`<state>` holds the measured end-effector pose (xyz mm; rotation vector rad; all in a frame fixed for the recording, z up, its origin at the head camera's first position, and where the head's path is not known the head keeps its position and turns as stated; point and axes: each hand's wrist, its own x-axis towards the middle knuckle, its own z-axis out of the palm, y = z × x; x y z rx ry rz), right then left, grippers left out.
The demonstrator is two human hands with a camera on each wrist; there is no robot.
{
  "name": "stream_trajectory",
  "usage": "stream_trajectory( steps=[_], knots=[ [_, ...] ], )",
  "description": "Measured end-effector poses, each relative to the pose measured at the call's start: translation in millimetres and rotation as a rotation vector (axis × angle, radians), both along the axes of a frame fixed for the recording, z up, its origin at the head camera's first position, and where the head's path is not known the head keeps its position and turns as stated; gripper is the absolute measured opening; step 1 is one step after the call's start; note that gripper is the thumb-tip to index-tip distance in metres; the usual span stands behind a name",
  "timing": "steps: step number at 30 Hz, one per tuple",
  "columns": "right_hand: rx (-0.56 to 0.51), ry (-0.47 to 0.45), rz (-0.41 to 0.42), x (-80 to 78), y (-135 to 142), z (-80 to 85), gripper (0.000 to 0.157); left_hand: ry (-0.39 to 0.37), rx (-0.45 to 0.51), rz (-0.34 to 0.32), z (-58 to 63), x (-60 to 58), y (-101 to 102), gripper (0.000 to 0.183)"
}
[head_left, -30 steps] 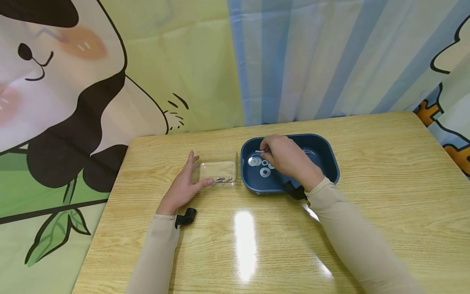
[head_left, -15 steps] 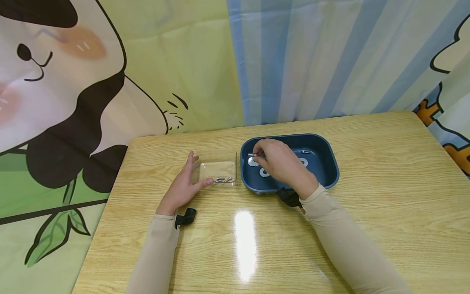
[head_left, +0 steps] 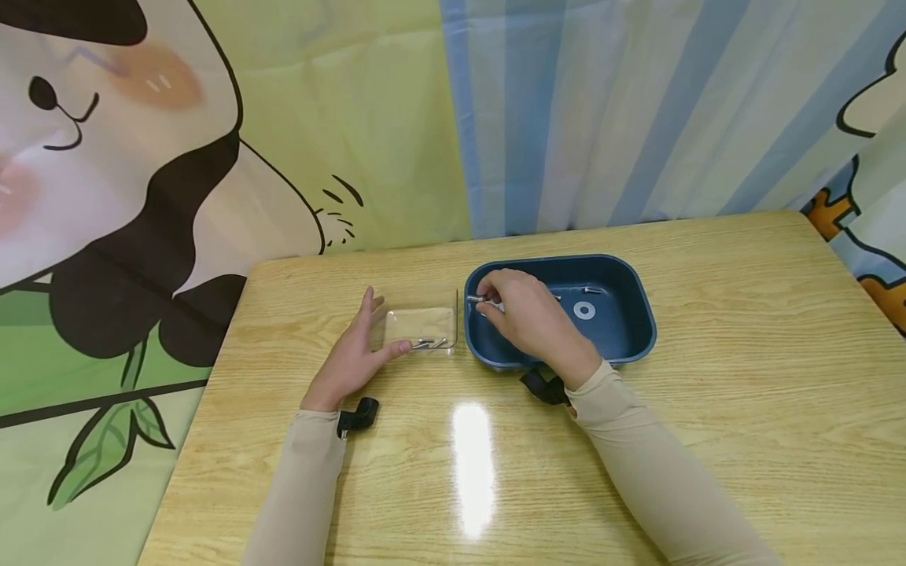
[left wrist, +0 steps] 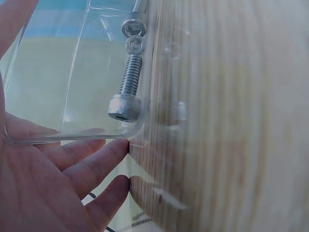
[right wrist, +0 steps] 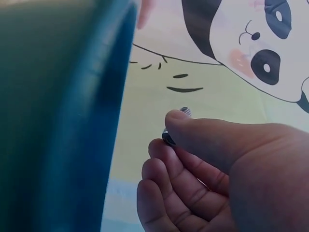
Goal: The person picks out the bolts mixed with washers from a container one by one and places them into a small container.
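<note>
My right hand (head_left: 531, 314) pinches a metal socket-head bolt (head_left: 476, 298) between thumb and fingertips, over the left side of a blue tray (head_left: 626, 334). In the right wrist view the threaded end of the bolt (right wrist: 186, 111) pokes out past the thumb. Beside the tray stands a clear plastic box (head_left: 418, 321), with several socket-head bolts (left wrist: 124, 104) lying along one side of it. My left hand (head_left: 348, 365) rests around the left end of the box, thumb and fingers spread, little finger down at the table.
Inside the tray lie a flat washer (head_left: 584, 310) and another bolt (head_left: 593, 290); my right hand hides part of the contents. The wooden table (head_left: 743, 330) backs onto a printed curtain (head_left: 368, 118). Both wrists carry a black camera mount (head_left: 361, 414).
My right hand has moved left across the tray with the bolt, to near its left rim, uncovering a washer at the right. The left hand and clear box stay put.
</note>
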<state>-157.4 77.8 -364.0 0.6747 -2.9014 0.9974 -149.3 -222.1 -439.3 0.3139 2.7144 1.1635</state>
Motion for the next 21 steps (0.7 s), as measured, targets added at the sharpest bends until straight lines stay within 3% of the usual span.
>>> stream_trajectory(
  steps=[21],
  knots=[
    [-0.028, 0.062, 0.034, 5.3, -28.1, -16.4, 0.011, 0.016, -0.045, 0.003, 3.1, -1.2, 2.6, 0.113]
  ],
)
